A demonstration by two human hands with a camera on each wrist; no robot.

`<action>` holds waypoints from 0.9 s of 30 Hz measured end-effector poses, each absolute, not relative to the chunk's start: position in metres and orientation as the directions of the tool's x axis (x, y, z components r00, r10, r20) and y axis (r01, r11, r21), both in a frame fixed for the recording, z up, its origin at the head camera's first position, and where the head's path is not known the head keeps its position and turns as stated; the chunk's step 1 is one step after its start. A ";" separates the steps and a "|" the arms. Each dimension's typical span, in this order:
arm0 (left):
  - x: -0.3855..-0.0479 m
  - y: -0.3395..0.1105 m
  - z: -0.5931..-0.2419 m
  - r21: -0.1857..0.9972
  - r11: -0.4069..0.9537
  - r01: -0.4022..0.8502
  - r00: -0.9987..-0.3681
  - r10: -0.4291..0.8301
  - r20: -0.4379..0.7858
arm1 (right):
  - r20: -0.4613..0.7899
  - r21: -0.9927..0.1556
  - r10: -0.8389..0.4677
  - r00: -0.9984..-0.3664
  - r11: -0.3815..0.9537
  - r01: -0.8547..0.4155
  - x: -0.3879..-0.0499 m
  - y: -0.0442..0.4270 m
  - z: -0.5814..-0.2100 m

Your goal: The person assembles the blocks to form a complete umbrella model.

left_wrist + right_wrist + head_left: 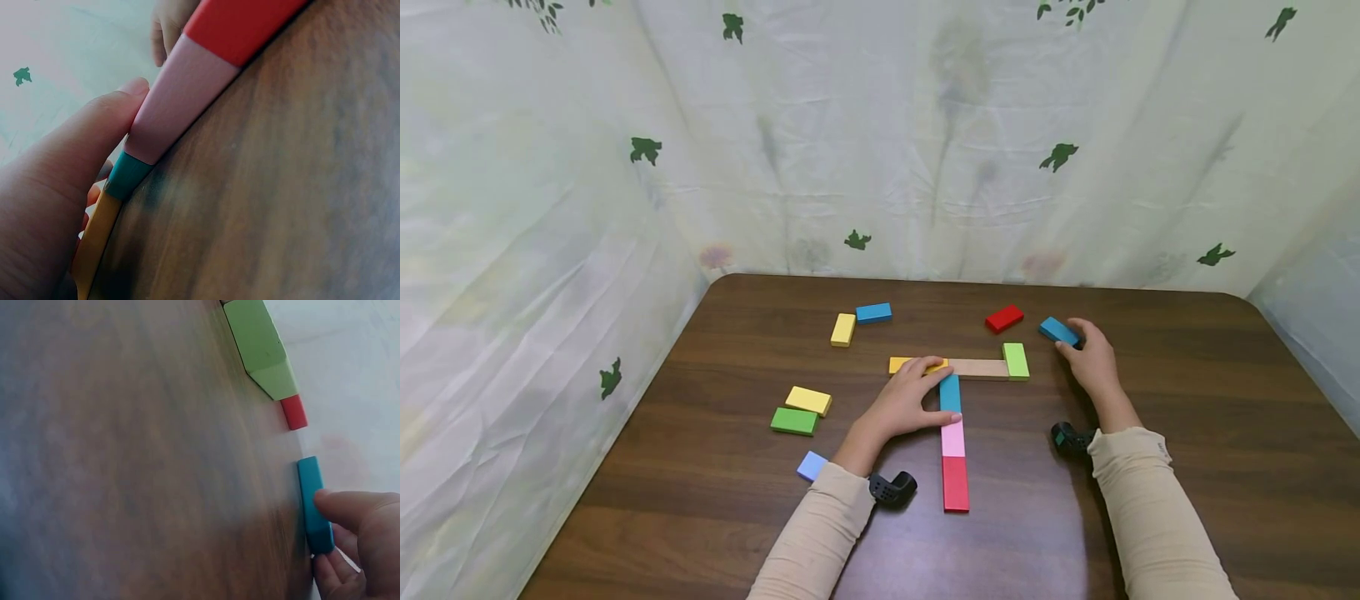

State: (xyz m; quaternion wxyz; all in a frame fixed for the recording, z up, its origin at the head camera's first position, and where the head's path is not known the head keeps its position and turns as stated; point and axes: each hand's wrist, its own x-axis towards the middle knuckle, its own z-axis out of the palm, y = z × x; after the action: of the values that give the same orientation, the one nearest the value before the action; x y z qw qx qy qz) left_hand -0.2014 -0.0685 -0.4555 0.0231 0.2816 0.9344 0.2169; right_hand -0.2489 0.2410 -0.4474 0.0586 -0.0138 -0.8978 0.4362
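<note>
Several flat wooden blocks form a T shape on the table. Its stem has a blue-teal block point(950, 393), a pink block point(952, 438) and a red block point(956, 485). Across the top lie an orange block point(897, 365), a bare-wood block point(979, 368) and a light green block point(1016, 362). My left hand point(901, 402) rests over the joint with fingers spread, fingertips on the orange block and the thumb point(94, 128) against the pink block. At the right, my right hand point(1096, 367) pinches a blue block point(314, 506) between thumb and fingers.
A loose red block point(1003, 318) lies behind the light green one. At the back left are a yellow block point(843, 330) and a blue one point(873, 313). Further left lie another yellow block point(808, 401), a green block point(794, 421) and a light blue block point(811, 466).
</note>
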 end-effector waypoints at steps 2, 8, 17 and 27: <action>-0.201 -0.069 -0.456 0.419 0.747 0.517 -0.840 0.536 0.080 | 0.089 -0.778 0.082 -0.993 0.628 -0.018 -0.249 0.241 -0.448; -0.201 -0.069 -0.456 0.419 0.744 0.520 -0.838 0.538 0.086 | 0.095 -0.735 0.093 -0.991 0.678 -0.007 -0.250 0.242 -0.448; -0.202 -0.069 -0.455 0.422 0.742 0.521 -0.837 0.541 0.083 | 0.132 -0.717 0.084 -0.988 0.696 -0.037 -0.250 0.241 -0.447; -0.201 -0.069 -0.456 0.416 0.739 0.530 -0.833 0.545 0.094 | 0.142 -0.724 0.028 -0.989 0.685 -0.084 -0.251 0.234 -0.446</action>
State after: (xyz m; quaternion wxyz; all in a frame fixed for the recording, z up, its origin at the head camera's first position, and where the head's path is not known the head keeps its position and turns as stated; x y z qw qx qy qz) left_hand -0.2007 -0.0688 -0.4564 0.0172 0.2881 0.9323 0.2179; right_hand -0.2515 0.2338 -0.4464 0.0709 0.0153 -0.9150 0.3968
